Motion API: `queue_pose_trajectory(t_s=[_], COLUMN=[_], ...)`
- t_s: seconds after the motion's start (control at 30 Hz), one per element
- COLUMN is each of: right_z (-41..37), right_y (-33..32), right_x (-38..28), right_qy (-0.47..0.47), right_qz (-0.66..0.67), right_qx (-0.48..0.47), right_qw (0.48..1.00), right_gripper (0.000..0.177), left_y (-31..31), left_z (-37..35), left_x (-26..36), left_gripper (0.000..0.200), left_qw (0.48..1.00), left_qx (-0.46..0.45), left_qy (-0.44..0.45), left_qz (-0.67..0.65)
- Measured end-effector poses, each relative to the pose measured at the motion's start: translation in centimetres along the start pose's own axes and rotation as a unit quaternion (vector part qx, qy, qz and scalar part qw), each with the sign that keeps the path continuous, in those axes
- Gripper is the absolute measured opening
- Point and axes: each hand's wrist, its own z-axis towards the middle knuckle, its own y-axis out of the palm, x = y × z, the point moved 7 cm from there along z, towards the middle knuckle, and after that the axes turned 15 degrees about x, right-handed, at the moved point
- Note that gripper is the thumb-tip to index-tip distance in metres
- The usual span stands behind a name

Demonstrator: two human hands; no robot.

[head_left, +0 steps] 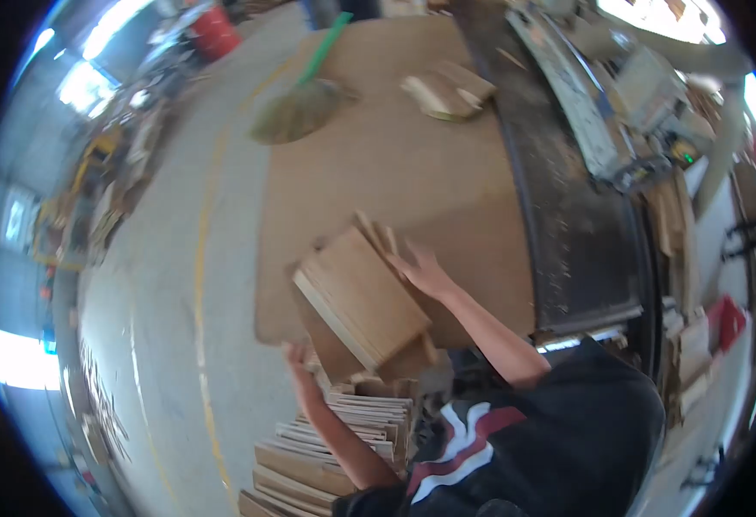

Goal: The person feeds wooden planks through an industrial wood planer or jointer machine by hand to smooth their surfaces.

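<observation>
A stack of wooden boards [361,293] sits tilted at the near end of the brown table [387,172], with a darker flat piece under it. My right hand [423,272] is at the stack's far right side, fingers apart, beside thin strips of wood [378,233] that stick up there. Near the table's front left corner is my left hand [299,355], just left of the stack; its fingers are blurred, and whether they touch the stack is unclear. Below the table edge, many thin boards [343,439] lie in layered rows close to my left forearm.
A broom with a green handle [324,50] lies across the table's far left. Several wood pieces [449,90] rest at its far right. Along the right side runs a dark machine bed [568,207] with a metal rail [568,95]. Yellow lines mark the floor [167,258] at left.
</observation>
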Motion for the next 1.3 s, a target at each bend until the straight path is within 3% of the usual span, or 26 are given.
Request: queue_pose_trajectory(t_s=[0.03,0.07,0.13,0.2,0.23,0.33,0.4,0.53,0.6,0.73,0.87,0.97,1.0,1.07,1.13,1.17,1.2,1.23,1.27,1.3], right_z=[3.4,6.8,13.8,21.2,25.3,32.9,37.9,45.0,42.1,35.3,24.1,13.2,9.1,1.9,-5.4,-7.9,-9.4,-11.0,-12.5,-14.0], right_y=[-2.1,-4.1,-7.5,-9.2,-10.3,-15.8,-17.9,-17.9,-16.0,-15.3,-11.7,-9.8,-9.4,-9.1,-9.6,-10.1,-11.1,-11.8,-12.6,-14.5], right_x=[-0.2,-0.5,-1.1,-0.3,-0.4,-3.6,-4.4,0.2,2.2,3.6,6.4,7.0,7.1,8.0,7.1,7.0,8.8,10.7,12.2,12.8], right_qy=[-0.058,-0.061,-0.104,-0.158,-0.175,-0.096,-0.049,-0.093,-0.134,-0.143,-0.194,-0.212,-0.220,-0.171,-0.191,-0.221,-0.205,-0.185,-0.163,-0.085], right_qz=[0.010,0.026,0.026,-0.032,-0.074,-0.106,-0.277,-0.393,-0.471,-0.468,-0.394,-0.397,-0.399,-0.339,-0.338,-0.326,-0.334,-0.244,-0.149,-0.126], right_qx=[0.101,0.143,0.214,0.259,0.276,0.232,0.214,0.201,0.199,0.203,0.190,0.181,0.169,0.104,0.091,0.087,0.096,0.108,0.121,0.146], right_qw=[0.993,0.988,0.971,0.952,0.942,0.962,0.935,0.893,0.849,0.848,0.878,0.875,0.874,0.919,0.917,0.915,0.915,0.946,0.968,0.978], right_gripper=[0.086,0.084,0.079,0.075,0.073,0.084,0.096,0.106,0.106,0.103,0.086,0.084,0.084,0.079,0.072,0.065,0.065,0.057,0.048,0.038], left_y=[3.5,6.8,14.6,18.7,19.2,19.3,19.3,19.7,19.5,19.4,18.5,19.2,20.1,22.0,24.6,25.5,26.9,27.5,27.7,28.3], left_z=[-0.9,-1.2,0.1,-4.9,-4.0,-2.5,-2.0,-1.4,-1.2,-0.9,1.7,-2.0,-4.4,-9.5,-14.5,-16.7,-18.4,-19.5,-19.9,-19.4], left_x=[3.8,7.1,5.5,7.8,8.2,8.9,8.8,8.6,8.7,9.2,9.2,13.0,13.6,13.4,10.2,7.9,4.6,1.4,-2.0,-6.4], left_gripper=[0.081,0.082,0.087,0.089,0.091,0.092,0.094,0.096,0.098,0.095,0.065,0.052,0.050,0.046,0.055,0.055,0.069,0.082,0.082,0.098], left_qw=[0.996,0.983,0.904,0.807,0.827,0.848,0.853,0.868,0.885,0.898,0.916,0.884,0.868,0.856,0.854,0.854,0.851,0.842,0.841,0.856], left_qx=[-0.015,-0.028,-0.092,-0.002,-0.009,-0.030,-0.020,-0.008,-0.019,-0.024,-0.001,0.090,0.095,0.036,-0.110,-0.131,-0.119,-0.105,-0.123,-0.147], left_qy=[0.086,0.178,0.321,0.442,0.429,0.403,0.401,0.381,0.360,0.344,0.366,0.438,0.472,0.514,0.508,0.503,0.506,0.507,0.505,0.442], left_qz=[0.020,0.032,0.265,0.392,0.365,0.342,0.334,0.320,0.294,0.272,0.164,0.134,0.120,0.053,-0.001,-0.005,0.071,0.151,0.153,0.227])
